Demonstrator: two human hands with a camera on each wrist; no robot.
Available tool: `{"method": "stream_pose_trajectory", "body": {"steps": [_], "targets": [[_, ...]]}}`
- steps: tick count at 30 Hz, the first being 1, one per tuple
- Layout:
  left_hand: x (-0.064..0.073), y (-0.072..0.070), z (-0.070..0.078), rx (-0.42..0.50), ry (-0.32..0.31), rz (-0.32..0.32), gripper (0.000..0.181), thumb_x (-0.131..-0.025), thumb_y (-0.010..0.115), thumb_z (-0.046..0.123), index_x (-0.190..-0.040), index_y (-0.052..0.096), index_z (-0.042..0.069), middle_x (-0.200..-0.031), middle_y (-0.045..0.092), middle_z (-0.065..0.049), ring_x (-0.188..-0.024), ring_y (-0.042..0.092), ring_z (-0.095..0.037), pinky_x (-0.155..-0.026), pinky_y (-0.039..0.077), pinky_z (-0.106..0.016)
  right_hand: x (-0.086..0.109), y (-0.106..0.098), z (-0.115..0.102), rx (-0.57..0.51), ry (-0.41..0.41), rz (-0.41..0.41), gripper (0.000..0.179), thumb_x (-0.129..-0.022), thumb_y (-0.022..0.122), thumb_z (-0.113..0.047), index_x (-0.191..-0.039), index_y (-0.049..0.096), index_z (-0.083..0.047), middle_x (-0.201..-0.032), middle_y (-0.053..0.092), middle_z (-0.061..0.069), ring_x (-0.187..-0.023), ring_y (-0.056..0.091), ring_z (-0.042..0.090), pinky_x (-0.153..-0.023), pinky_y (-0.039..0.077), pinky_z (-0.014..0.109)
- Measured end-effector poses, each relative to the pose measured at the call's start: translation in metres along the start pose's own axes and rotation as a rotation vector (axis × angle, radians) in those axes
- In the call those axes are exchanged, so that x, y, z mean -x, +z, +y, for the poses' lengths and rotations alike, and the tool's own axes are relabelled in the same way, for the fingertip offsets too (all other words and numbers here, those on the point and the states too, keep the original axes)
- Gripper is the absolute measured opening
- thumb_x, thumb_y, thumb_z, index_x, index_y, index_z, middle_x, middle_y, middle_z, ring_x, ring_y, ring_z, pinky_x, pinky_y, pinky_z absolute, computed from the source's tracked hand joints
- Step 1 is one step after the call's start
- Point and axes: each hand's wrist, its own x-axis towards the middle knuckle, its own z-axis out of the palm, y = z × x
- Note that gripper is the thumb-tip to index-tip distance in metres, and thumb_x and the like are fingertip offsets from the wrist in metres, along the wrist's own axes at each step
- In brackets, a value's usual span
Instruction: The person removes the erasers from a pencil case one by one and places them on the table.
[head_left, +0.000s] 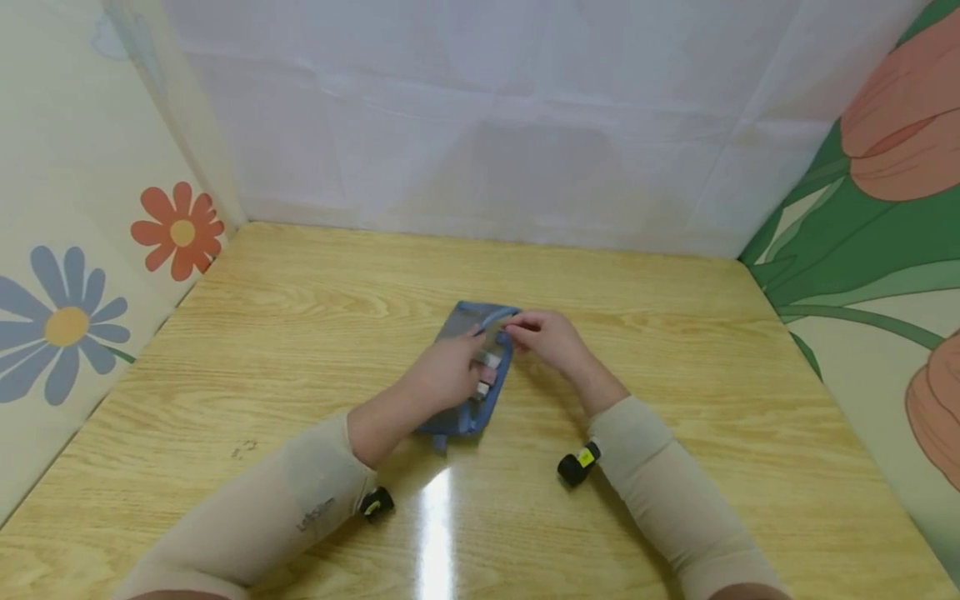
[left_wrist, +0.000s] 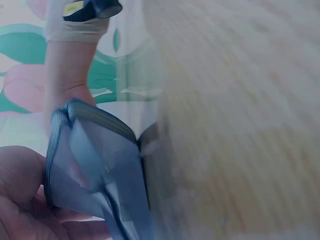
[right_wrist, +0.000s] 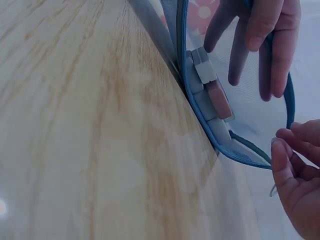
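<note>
A flat mesh zipper pouch (head_left: 457, 321) with blue edging lies on the table, its mouth gaping on the right side. Inside it sit several small blocks (right_wrist: 204, 65), white or grey with one pinkish-brown (right_wrist: 219, 99); their exact kind is unclear. My left hand (head_left: 450, 367) reaches over the pouch and holds the upper rim, with fingers (right_wrist: 239, 55) inside the mouth. At the far right corner, my right hand (head_left: 551, 337) pinches the blue edge between thumb and fingertips. In the left wrist view, the pouch's folded side (left_wrist: 125, 170) hides most of the right hand.
The wood-grain table (head_left: 315, 275) extends around the pouch. A white cloth (head_left: 465, 117) hangs behind it, and flower-patterned panels (head_left: 67, 325) stand at both sides. Each sleeve carries a small black wrist device (head_left: 576, 467).
</note>
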Motion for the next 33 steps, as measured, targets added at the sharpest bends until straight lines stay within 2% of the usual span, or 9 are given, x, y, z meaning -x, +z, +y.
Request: {"method": "stream_pose_trajectory", "body": {"steps": [3, 6, 9, 13, 15, 19, 21, 26, 33], "targets": [[0.004, -0.004, -0.002, 0.076, 0.011, 0.012, 0.063, -0.079, 0.053, 0.001, -0.139, 0.034, 0.000, -0.144, 0.030, -0.019, -0.115, 0.049, -0.030, -0.091, 0.044, -0.037, 0.002, -0.002, 0.000, 0.000, -0.009, 0.007, 0.024, -0.091, 0.057, -0.019, -0.107, 0.067, -0.005, -0.092, 0.066, 0.010, -0.081, 0.062, 0.024, -0.073, 0.053, 0.037], [0.007, -0.008, -0.004, 0.147, 0.024, 0.010, 0.071, -0.075, 0.052, -0.004, -0.141, 0.029, -0.001, -0.146, 0.025, -0.019, -0.127, 0.036, -0.032, -0.098, 0.038, -0.039, 0.003, -0.003, 0.002, 0.008, -0.033, 0.015, 0.025, -0.090, 0.058, -0.019, -0.108, 0.067, -0.003, -0.091, 0.066, 0.011, -0.079, 0.062, 0.022, -0.073, 0.053, 0.038], [0.010, -0.009, -0.010, 0.228, 0.007, 0.012, 0.075, -0.073, 0.050, -0.006, -0.143, 0.025, 0.002, -0.146, 0.026, -0.018, -0.128, 0.035, -0.032, -0.100, 0.036, -0.041, 0.004, -0.005, 0.004, 0.027, -0.049, 0.019, 0.025, -0.089, 0.059, -0.018, -0.108, 0.066, -0.003, -0.093, 0.066, 0.011, -0.078, 0.062, 0.021, -0.073, 0.053, 0.037], [0.010, -0.005, -0.019, 0.409, -0.077, 0.012, 0.076, -0.075, 0.048, -0.005, -0.145, 0.023, 0.010, -0.145, 0.031, -0.015, -0.123, 0.041, -0.029, -0.096, 0.039, -0.041, 0.004, -0.006, 0.006, 0.050, -0.039, 0.022, 0.024, -0.088, 0.061, -0.017, -0.108, 0.066, -0.005, -0.093, 0.066, 0.009, -0.078, 0.061, 0.018, -0.072, 0.053, 0.035], [0.010, -0.002, -0.024, 0.534, -0.147, 0.000, 0.076, -0.076, 0.047, -0.005, -0.146, 0.023, 0.014, -0.145, 0.031, -0.014, -0.117, 0.044, -0.029, -0.088, 0.044, -0.039, 0.005, -0.006, 0.007, 0.045, -0.029, 0.016, 0.023, -0.087, 0.061, -0.015, -0.107, 0.066, -0.006, -0.094, 0.066, 0.009, -0.077, 0.060, 0.018, -0.072, 0.053, 0.034], [0.009, 0.005, -0.032, 0.713, -0.272, -0.020, 0.074, -0.082, 0.049, -0.004, -0.146, 0.023, 0.019, -0.145, 0.030, -0.017, -0.102, 0.051, -0.029, -0.071, 0.049, -0.032, 0.005, -0.007, 0.010, 0.041, -0.013, -0.005, 0.022, -0.088, 0.061, -0.014, -0.108, 0.066, -0.006, -0.095, 0.065, 0.009, -0.079, 0.060, 0.019, -0.072, 0.053, 0.033], [0.009, 0.007, -0.034, 0.753, -0.322, -0.025, 0.072, -0.084, 0.052, -0.001, -0.146, 0.023, 0.021, -0.143, 0.033, -0.019, -0.093, 0.054, -0.027, -0.066, 0.050, -0.030, 0.006, -0.007, 0.010, 0.046, -0.003, -0.015, 0.023, -0.088, 0.061, -0.014, -0.108, 0.066, -0.007, -0.095, 0.065, 0.008, -0.079, 0.061, 0.019, -0.072, 0.053, 0.032], [0.012, 0.009, -0.031, 0.788, -0.371, -0.029, 0.069, -0.087, 0.056, 0.006, -0.146, 0.023, 0.018, -0.137, 0.038, -0.023, -0.090, 0.058, -0.024, -0.068, 0.051, -0.030, 0.009, -0.007, 0.011, 0.067, -0.005, -0.034, 0.024, -0.087, 0.062, -0.013, -0.110, 0.065, -0.007, -0.100, 0.065, 0.007, -0.085, 0.061, 0.018, -0.073, 0.052, 0.029], [0.016, 0.009, -0.022, 0.941, -0.370, -0.053, 0.066, -0.091, 0.049, 0.005, -0.147, 0.017, 0.016, -0.146, 0.021, -0.024, -0.106, 0.055, -0.036, -0.081, 0.051, -0.040, 0.003, -0.006, 0.013, 0.155, -0.046, -0.020, 0.026, -0.088, 0.059, -0.014, -0.113, 0.064, -0.011, -0.106, 0.064, 0.006, -0.098, 0.057, 0.019, -0.083, 0.048, 0.031]]}}
